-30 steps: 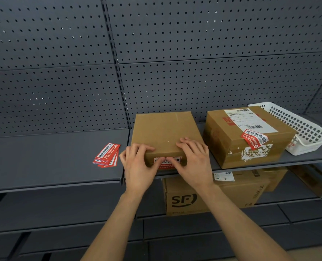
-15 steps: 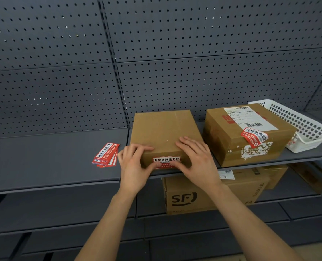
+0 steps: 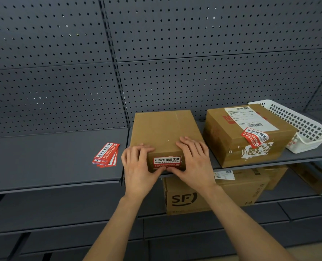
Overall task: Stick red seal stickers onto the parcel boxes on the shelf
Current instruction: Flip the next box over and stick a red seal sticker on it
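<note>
A flat brown parcel box (image 3: pixel 162 129) lies on the grey shelf (image 3: pixel 43 159). A red seal sticker (image 3: pixel 167 162) wraps over its near top edge onto the front face. My left hand (image 3: pixel 137 166) grips the box's near left corner and my right hand (image 3: pixel 192 161) its near right side, fingers on top. Both thumbs press the sticker's lower edge on the front face. To the right stands a taller brown box (image 3: pixel 248 134) bearing a white shipping label and its own red sticker (image 3: pixel 255 137). A stack of loose red stickers (image 3: pixel 106 155) lies left of the flat box.
A white plastic basket (image 3: pixel 303 127) sits at the shelf's far right, behind the taller box. Under the shelf stand an SF carton (image 3: pixel 198 194) and more cartons (image 3: pixel 307 176). Grey pegboard (image 3: pixel 156 53) backs the shelving.
My thumbs have slid down from the box's top edge to the bottom of its front face, uncovering the sticker. The fingers stay on top of the box.
</note>
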Demonstrator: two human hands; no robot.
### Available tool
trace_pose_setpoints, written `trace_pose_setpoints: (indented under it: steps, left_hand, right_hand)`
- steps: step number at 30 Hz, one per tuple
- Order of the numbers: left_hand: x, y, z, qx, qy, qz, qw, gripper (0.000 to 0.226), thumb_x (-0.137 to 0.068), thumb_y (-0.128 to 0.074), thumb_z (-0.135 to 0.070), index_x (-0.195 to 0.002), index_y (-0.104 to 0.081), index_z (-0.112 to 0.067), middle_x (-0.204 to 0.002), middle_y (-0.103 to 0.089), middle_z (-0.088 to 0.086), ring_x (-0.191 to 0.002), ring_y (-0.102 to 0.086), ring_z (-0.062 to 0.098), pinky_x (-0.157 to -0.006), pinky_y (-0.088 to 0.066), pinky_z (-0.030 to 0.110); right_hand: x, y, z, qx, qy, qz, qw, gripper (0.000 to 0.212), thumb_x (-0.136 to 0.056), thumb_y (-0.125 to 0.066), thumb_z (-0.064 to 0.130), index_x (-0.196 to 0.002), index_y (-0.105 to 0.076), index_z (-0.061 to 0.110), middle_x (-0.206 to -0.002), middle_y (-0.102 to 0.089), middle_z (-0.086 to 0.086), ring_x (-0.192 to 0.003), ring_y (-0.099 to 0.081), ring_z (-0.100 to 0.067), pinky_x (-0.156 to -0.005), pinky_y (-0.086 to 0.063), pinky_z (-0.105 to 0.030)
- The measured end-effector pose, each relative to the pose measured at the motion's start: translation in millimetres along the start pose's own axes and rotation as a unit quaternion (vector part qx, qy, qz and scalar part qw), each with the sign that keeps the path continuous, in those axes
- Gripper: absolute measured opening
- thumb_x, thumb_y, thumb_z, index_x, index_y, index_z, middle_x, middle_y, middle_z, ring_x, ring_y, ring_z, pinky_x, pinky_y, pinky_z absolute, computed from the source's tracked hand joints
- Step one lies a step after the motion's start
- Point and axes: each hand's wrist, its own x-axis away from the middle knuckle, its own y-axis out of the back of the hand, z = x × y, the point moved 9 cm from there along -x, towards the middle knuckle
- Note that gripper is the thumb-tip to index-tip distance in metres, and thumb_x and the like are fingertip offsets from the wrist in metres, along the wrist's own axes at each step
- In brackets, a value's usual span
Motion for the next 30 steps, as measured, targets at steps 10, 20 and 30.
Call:
trace_pose_setpoints:
  steps: [10, 20, 30]
  left_hand:
    - [4.6, -0.1, -4.9, -0.034, -0.042, -0.027, 0.998, 0.077, -0.072, -0.095, -0.050, -0.133, -0.064, -0.016, -0.137, -0.059, 0.004, -0.141, -0.049, 0.026, -0.123, -0.034, 0.057]
    - [8.7, -4.2, -10.6, -0.042, -0.041, -0.038, 0.998, 0.078, -0.074, -0.091, -0.051, -0.134, -0.062, -0.010, -0.140, -0.060, 0.008, -0.144, -0.051, 0.028, -0.126, -0.031, 0.061]
    - [4.9, 7.0, 2.0, -0.051, -0.107, 0.009, 0.993, 0.078, -0.079, -0.096, -0.034, -0.146, -0.060, -0.020, -0.146, -0.059, 0.000, -0.145, -0.051, 0.023, -0.124, -0.034, 0.050]
  right_hand:
    - [1.0, -2.3, 1.8, 0.032, 0.008, 0.003, 0.999, 0.088, -0.086, -0.073, 0.071, -0.152, -0.053, 0.017, -0.160, -0.051, -0.004, -0.153, -0.042, -0.023, -0.130, -0.028, -0.050]
    - [2.4, -4.3, 2.1, 0.027, 0.008, 0.013, 1.000, 0.088, -0.087, -0.071, 0.068, -0.154, -0.051, 0.015, -0.163, -0.048, -0.005, -0.155, -0.040, -0.023, -0.131, -0.025, -0.050]
    - [4.3, -2.0, -5.9, 0.027, 0.053, 0.053, 0.997, 0.091, -0.093, -0.073, 0.057, -0.166, -0.035, 0.019, -0.171, -0.038, -0.002, -0.161, -0.032, -0.021, -0.133, -0.024, -0.049]
